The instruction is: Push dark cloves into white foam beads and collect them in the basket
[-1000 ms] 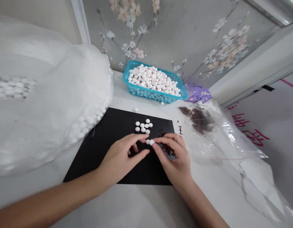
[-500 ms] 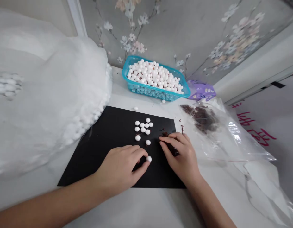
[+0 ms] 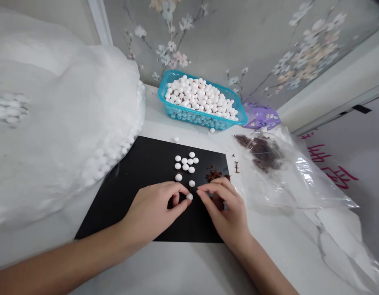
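Observation:
Between thumb and forefinger, my left hand [image 3: 157, 211] pinches a small white ball [image 3: 190, 197] above the black mat [image 3: 125, 196]. My right hand [image 3: 228, 213] is close beside it on the right, thumb and forefinger nearly together; whatever they hold is too small to make out. Behind my right fingers lies a little heap of reddish-brown bits [image 3: 214, 175] on the mat. Several loose white balls [image 3: 185, 167] rest on the mat just beyond both hands, one of them very near my fingertips.
A blue plastic basket [image 3: 201, 117] full of white balls stands at the back. On the left bulges a big whitish bag [image 3: 69, 123] of balls. To the right lie a clear bag [image 3: 287, 176] with brown bits and a purple packet [image 3: 262, 116].
My right hand has moved left, from the brown heap to beside the ball. My left hand has raised the ball slightly away from me, turning it a little.

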A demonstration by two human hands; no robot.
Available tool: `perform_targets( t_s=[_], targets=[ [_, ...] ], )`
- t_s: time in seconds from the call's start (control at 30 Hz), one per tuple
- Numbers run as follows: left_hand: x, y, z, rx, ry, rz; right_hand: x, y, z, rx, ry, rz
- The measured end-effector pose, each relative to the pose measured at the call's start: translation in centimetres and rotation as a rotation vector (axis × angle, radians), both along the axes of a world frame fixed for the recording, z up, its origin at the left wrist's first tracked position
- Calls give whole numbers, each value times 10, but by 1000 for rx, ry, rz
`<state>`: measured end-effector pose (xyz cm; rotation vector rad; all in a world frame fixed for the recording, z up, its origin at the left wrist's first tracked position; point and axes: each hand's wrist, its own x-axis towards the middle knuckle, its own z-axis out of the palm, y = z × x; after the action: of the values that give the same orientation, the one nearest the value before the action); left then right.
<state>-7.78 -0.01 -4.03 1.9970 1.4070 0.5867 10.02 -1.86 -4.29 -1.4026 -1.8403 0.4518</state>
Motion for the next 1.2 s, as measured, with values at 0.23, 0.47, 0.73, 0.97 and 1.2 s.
perform_targets(
  t_s=[0.23,0.47,0.73,0.97,1.2],
  targets=[
    [0,-1,1,-28,14,2,-6,-1,-7,4,-68,63],
    [-1,-1,0,7,-20,-29,-1,2,-3,101,-191,140],
    [0,-1,-2,4,-6,-22,0,3,-5,97,-199,158],
    [-1,-2,-1,5,11,-25,1,0,-6,16,-97,182],
    [0,-2,-1,-21,7,-18,2,0,-2,-65,39,274]
  ],
)
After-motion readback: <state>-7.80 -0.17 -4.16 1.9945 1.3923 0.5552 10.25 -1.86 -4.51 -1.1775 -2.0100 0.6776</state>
